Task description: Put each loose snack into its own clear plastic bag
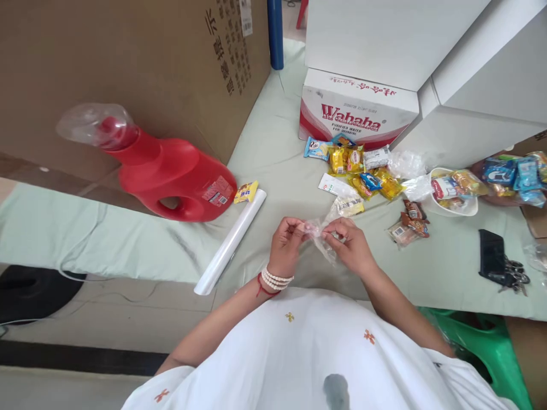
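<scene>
Near the table's front edge, my left hand [287, 242] and my right hand [347, 242] pinch a clear plastic bag [321, 244] between them. Both sets of fingers are closed on its gathered, crumpled part. Just beyond the bag lies a pale yellow wrapped snack [351, 206] in clear plastic; whether it is inside the same bag I cannot tell. A white packet [335, 185] rests behind it. Farther back is a loose pile of wrapped snacks [354, 159], yellow and blue. To the right of my right hand are brown snack packets [414, 219].
A red detergent bottle [175, 176] and a white roll [231, 242] are on the left, with a yellow packet [246, 192]. A Wahaha box [356, 111] stands behind the snacks. Rightward are a white tub [470, 208], a phone [491, 253] and keys [517, 276]. A green stool [491, 353] stands below.
</scene>
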Demonstrator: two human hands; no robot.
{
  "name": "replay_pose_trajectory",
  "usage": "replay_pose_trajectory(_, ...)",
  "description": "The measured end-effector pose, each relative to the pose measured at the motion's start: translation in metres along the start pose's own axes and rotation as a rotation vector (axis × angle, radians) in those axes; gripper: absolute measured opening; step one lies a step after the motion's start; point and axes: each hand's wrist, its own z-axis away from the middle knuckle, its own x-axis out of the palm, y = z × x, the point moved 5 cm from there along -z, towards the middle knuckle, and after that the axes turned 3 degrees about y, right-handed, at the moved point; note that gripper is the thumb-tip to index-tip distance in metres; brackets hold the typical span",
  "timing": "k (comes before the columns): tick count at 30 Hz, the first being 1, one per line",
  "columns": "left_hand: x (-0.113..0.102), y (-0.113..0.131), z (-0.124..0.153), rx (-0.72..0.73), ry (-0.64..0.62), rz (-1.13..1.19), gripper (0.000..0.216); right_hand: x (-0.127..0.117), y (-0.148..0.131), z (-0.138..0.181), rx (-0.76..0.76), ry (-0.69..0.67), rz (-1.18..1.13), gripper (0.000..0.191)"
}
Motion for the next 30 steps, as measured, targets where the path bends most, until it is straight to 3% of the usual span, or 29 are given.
replay_pose_trajectory(3, -0.003, -0.003, -0.005, -0.067, 0.129, 0.094, 0.039, 0.002, 0.005, 0.005, 0.045, 0.127, -0.032, 0.023)
replay_pose_trajectory(6, -0.005, -0.005, -0.009, -0.110, 0.160, 0.116, 0.040, -0.008, 0.009, 0.014, 0.121, 0.211, -0.129, 0.027)
replay_pose_trajectory(9, -0.005, -0.007, -0.014, -0.251, -0.044, 0.038, 0.040, -0.031, 0.013, 0.020, 0.256, 0.155, -0.207, 0.031)
replay_pose_trajectory(12, -0.011, 0.002, -0.024, -0.315, -0.302, -0.140, 0.041, -0.061, 0.011, 0.016, 0.380, -0.015, -0.281, 0.036)
replay_pose_trajectory(14, -0.025, 0.015, -0.035, -0.239, -0.219, -0.165, 0.043, -0.075, 0.007, 0.008, 0.448, -0.049, -0.416, 0.041)
replay_pose_trajectory(16, -0.044, 0.024, -0.040, -0.187, -0.025, -0.113, 0.045, -0.079, 0.002, -0.002, 0.505, 0.033, -0.575, 0.044)
replay_pose_trajectory(18, -0.056, 0.022, -0.032, -0.242, 0.056, -0.079, 0.044, -0.072, -0.002, -0.009, 0.534, 0.167, -0.717, 0.046)
replay_pose_trajectory(21, -0.056, 0.002, -0.002, -0.439, -0.100, -0.112, 0.040, -0.047, -0.009, -0.009, 0.541, 0.280, -0.899, 0.047)
replay_pose_trajectory(25, -0.025, -0.026, 0.026, -0.539, -0.272, -0.080, 0.056, 0.003, -0.024, 0.004, 0.599, 0.178, -1.128, 0.047)
replay_pose_trajectory(28, 0.011, -0.038, 0.017, -0.515, -0.297, 0.043, 0.057, 0.031, -0.038, 0.016, 0.662, 0.060, -1.247, 0.046)
replay_pose_trajectory(30, 0.027, -0.039, 0.006, -0.464, -0.285, 0.103, 0.050, 0.031, -0.041, 0.021, 0.680, 0.030, -1.266, 0.046)
